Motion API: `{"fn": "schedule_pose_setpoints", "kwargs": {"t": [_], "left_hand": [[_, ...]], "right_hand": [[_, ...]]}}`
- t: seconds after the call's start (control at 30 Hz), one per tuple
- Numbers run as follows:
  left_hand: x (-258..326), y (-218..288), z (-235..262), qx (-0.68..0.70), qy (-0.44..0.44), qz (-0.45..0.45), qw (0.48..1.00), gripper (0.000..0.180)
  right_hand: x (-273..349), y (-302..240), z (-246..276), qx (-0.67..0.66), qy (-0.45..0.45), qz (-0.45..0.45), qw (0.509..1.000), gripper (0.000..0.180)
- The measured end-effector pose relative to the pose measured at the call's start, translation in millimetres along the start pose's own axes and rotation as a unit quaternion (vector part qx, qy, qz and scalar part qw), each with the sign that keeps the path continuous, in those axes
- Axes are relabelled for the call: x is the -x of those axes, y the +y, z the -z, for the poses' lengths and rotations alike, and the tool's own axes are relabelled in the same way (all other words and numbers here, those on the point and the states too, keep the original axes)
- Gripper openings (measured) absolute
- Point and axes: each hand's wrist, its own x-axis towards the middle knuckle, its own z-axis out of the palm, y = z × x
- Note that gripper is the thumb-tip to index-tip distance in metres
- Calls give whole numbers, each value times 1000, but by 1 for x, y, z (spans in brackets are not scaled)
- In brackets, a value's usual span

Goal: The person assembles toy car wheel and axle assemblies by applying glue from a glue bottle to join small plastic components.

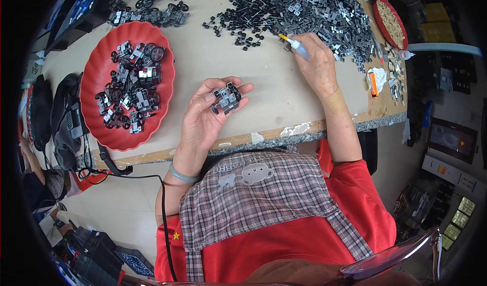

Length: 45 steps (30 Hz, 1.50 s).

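Observation:
My left hand (pixel 199 116) holds up a small grey toy vehicle chassis (pixel 225 99) with black wheels, gripped between thumb and fingers above the table's near part. In my right hand (pixel 319 68), farther away and to the right, is a small translucent squeeze bottle (pixel 300 49) with a yellow nozzle. The nozzle points away to the left, toward loose black wheel-and-axle pieces (pixel 248 19), and stands apart from the chassis. A red scalloped bowl (pixel 90 98) on the left contains several similar wheeled chassis (pixel 134 83).
Behind my right hand spreads a large heap of grey plastic parts (pixel 329 17). More wheeled assemblies (pixel 152 14) lie at the far left. A red dish (pixel 390 24) of tan pieces and an orange tube (pixel 374 84) are at the right. A black cable (pixel 163 205) hangs beside my left arm.

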Motion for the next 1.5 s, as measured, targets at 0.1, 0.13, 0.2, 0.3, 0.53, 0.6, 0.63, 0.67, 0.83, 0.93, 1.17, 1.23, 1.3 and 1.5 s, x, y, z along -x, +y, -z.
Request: {"fn": "schedule_pose_setpoints", "kwargs": {"t": [0.1, 0.13, 0.2, 0.3, 0.53, 0.6, 0.63, 0.67, 0.83, 0.93, 1.17, 1.23, 1.3, 1.5], "left_hand": [[1, -1, 1, 10, -3, 1, 1000, 24], [1, -1, 1, 10, -2, 0, 1000, 24], [1, -1, 1, 4, -1, 3, 1000, 24], [1, -1, 0, 4, 0, 0, 1000, 24], [0, -1, 2, 20, -8, -2, 1000, 25], [0, 0, 0, 27, -8, 2, 1000, 28], [0, 0, 0, 27, -6, 1, 1000, 28], [0, 0, -1, 24, 3, 1, 1000, 30], [2, -1, -1, 25, 12, -2, 1000, 32], [1, -1, -1, 24, 11, 0, 1000, 32], [2, 0, -3, 23, 13, -2, 1000, 32], [2, 0, -1, 25, 11, -2, 1000, 33], [3, 0, 0, 42, 8, -5, 999, 33], [3, 0, 2, 93, -23, -21, 995, 31]], "right_hand": [[-2, 3, 1, -31, -11, 9, 999, 23], [-2, 1, 2, -32, -11, 10, 999, 23], [0, -6, 7, -143, -66, 33, 987, 22], [7, -2, 4, -278, -56, -31, 959, 20], [15, -15, 17, -174, -97, 13, 980, 19], [19, -15, 15, -171, -92, 27, 981, 20], [19, -17, 17, -166, -109, 31, 980, 22], [19, -19, 19, -161, -125, 36, 978, 24], [23, -22, 21, -108, -149, 40, 982, 24], [25, -24, 26, -136, -202, -41, 969, 25], [26, -23, 21, -198, -121, 54, 971, 26], [23, -29, 19, -190, -127, 70, 971, 27], [21, -32, 14, -181, -131, 86, 971, 28], [15, -29, 2, -173, -170, 111, 964, 29]]}}
